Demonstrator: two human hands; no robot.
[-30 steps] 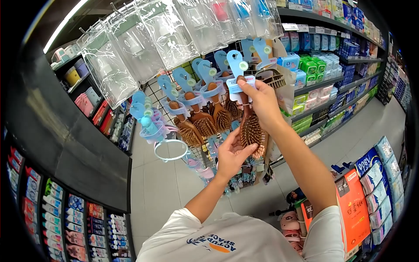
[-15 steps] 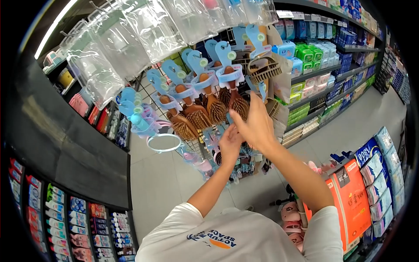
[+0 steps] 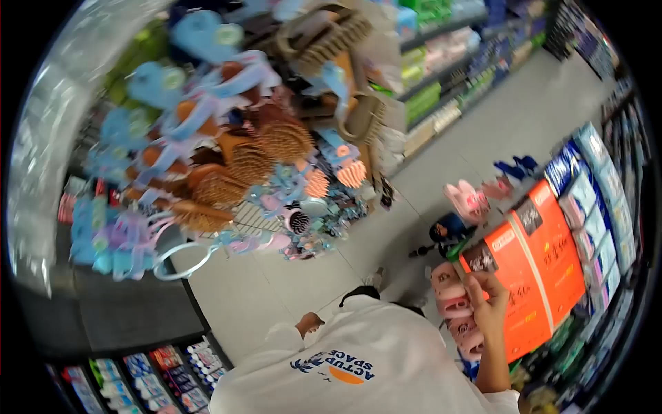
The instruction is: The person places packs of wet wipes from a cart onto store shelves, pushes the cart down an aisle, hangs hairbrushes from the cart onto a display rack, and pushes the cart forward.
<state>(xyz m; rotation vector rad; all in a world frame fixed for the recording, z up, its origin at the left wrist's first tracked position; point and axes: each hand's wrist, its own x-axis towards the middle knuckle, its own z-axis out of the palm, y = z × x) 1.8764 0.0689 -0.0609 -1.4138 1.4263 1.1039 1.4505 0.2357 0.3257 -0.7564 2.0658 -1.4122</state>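
My right hand (image 3: 488,301) is in front of the orange box (image 3: 531,290) at its near left edge. Its fingers curl toward the thumb, with a patch of orange visible between them. Whether anything is pinched there, or whether the hand touches the box, I cannot make out. Down by the hem of my white T-shirt, my left hand (image 3: 310,323) shows only in part and is blurred, its fingers mostly hidden. Wooden hairbrushes (image 3: 238,162) on pale blue hang cards fill the rack at upper left, apart from both hands.
A round-rimmed white hand mirror (image 3: 185,261) and a brown claw clip (image 3: 324,38) hang on the same rack. Pink slippers (image 3: 455,303) are left of the orange box, tissue packs (image 3: 583,238) right of it. Grey tiled floor (image 3: 276,290) runs between rack and box.
Both hands have come away from the hairbrushes: the right to the orange box, the left down beside my shirt. The view has swung right, so the rack now sits further left.
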